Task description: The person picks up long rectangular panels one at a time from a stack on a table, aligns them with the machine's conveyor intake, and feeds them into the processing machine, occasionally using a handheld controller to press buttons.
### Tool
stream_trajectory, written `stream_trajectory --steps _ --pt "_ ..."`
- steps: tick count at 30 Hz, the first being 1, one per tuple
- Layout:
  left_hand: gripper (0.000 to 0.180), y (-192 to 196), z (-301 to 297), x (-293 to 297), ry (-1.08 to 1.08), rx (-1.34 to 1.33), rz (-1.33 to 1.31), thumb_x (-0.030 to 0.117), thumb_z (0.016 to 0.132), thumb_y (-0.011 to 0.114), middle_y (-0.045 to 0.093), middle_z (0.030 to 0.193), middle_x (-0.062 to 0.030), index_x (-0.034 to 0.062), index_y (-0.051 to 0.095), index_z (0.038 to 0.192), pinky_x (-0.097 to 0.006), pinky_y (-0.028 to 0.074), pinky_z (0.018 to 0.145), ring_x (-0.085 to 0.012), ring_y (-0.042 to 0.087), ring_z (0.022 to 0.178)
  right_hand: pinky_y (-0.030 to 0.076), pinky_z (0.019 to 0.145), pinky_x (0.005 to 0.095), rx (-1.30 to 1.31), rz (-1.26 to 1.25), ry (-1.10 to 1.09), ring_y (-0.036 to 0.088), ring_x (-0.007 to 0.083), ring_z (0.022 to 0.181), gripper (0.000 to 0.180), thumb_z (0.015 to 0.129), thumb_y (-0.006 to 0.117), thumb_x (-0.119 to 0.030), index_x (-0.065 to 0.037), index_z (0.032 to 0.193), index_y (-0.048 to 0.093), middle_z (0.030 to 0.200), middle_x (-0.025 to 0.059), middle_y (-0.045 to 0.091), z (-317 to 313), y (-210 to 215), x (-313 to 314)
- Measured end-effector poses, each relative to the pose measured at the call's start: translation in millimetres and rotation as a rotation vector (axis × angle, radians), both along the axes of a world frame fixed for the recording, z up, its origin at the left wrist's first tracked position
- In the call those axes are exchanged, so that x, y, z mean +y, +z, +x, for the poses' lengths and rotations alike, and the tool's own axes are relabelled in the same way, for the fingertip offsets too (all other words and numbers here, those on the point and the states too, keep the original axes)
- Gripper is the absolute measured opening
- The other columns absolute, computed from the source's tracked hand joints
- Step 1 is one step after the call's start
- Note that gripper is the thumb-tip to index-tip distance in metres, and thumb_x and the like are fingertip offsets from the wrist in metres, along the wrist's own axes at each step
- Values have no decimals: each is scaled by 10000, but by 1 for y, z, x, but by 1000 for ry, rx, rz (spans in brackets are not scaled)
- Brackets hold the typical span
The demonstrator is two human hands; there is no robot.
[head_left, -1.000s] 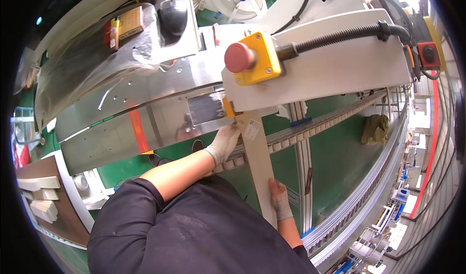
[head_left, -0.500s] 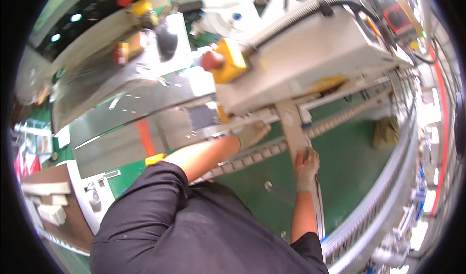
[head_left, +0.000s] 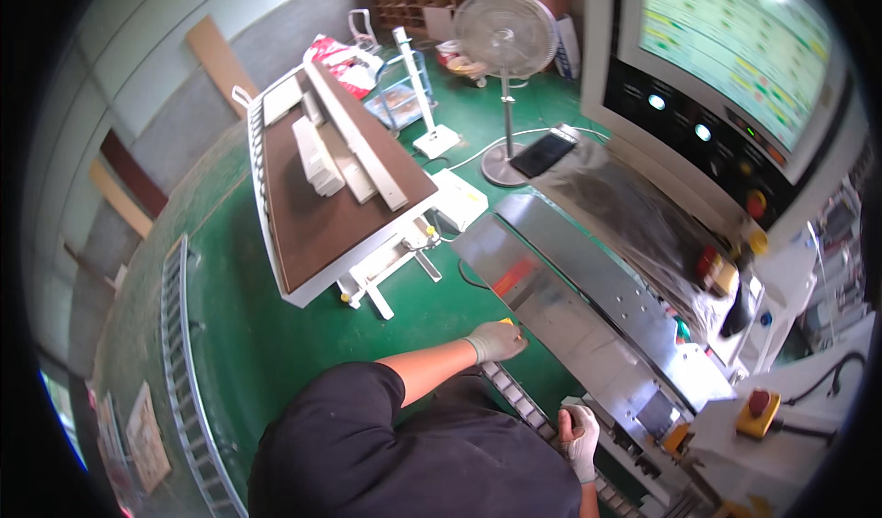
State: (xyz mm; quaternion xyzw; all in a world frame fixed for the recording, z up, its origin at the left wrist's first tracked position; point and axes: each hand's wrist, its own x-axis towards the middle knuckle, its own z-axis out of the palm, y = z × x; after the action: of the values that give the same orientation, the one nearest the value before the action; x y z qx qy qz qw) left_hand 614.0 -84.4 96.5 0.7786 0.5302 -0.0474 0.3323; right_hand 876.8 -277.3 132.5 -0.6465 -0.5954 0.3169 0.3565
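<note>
My left hand (head_left: 496, 343), in a pale glove, is at the near edge of the metal machine bed (head_left: 560, 311). Its fingers curl in beside a small yellow piece (head_left: 506, 321); what they hold, if anything, is hidden. My right hand (head_left: 579, 437), gloved with the thumb and fingertips bare, is held in front of my body with its fingers curled in. Nothing shows in it. Below both hands runs a segmented conveyor rail (head_left: 519, 400).
Pale boards (head_left: 317, 158) lie on a brown-topped lift table (head_left: 294, 233) at the left. Farther back stands a fan (head_left: 505, 36). A control panel (head_left: 680, 105) rises at the right, above a yellow box with a red button (head_left: 758, 414). A roller track (head_left: 188, 353) lies far left.
The view has swung left toward the lift table and fan. My right hand has come off the long pale board, which is out of view. My left hand is now beside the yellow piece.
</note>
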Motion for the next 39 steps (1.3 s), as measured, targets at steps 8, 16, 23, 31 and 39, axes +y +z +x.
stream_trajectory --steps 8,16,23,31,39 --pt "410 -50 -191 52 456 -19 258 366 1037 413 691 1114 -212 56 678 1074 -510 524 920 -414 665 1034 572 765 417 -180 -173 40 734 337 857 243 938 689 -271 -48 1016 743 931 182 739 -19 -61 73" --pt "449 -19 -388 183 804 138 503 329 964 514 686 1183 -248 58 644 1297 -518 497 1013 -419 649 1123 572 865 390 -258 -303 -2 746 326 951 357 944 685 -330 -13 1097 746 1029 205 754 -90 -53 109" --pt "728 -17 -464 292 796 461 93 407 974 468 640 1340 -247 148 274 1626 -524 507 1027 -397 649 1200 562 856 377 -226 -279 -275 732 299 926 321 950 696 -307 -11 1060 754 982 180 756 -135 -19 112" --pt "621 -28 -455 298 661 566 166 184 946 471 727 1188 -193 79 391 1553 -491 562 912 -361 720 1071 541 804 426 -375 -172 -254 705 363 880 315 955 618 -313 -27 988 746 900 215 718 -116 -48 114" --pt "342 -59 -413 189 346 327 502 166 900 585 733 786 -116 141 666 1231 -490 567 629 -330 734 706 544 741 397 -350 -288 -267 710 292 766 289 933 662 -318 -56 983 772 783 170 716 -123 -54 128"
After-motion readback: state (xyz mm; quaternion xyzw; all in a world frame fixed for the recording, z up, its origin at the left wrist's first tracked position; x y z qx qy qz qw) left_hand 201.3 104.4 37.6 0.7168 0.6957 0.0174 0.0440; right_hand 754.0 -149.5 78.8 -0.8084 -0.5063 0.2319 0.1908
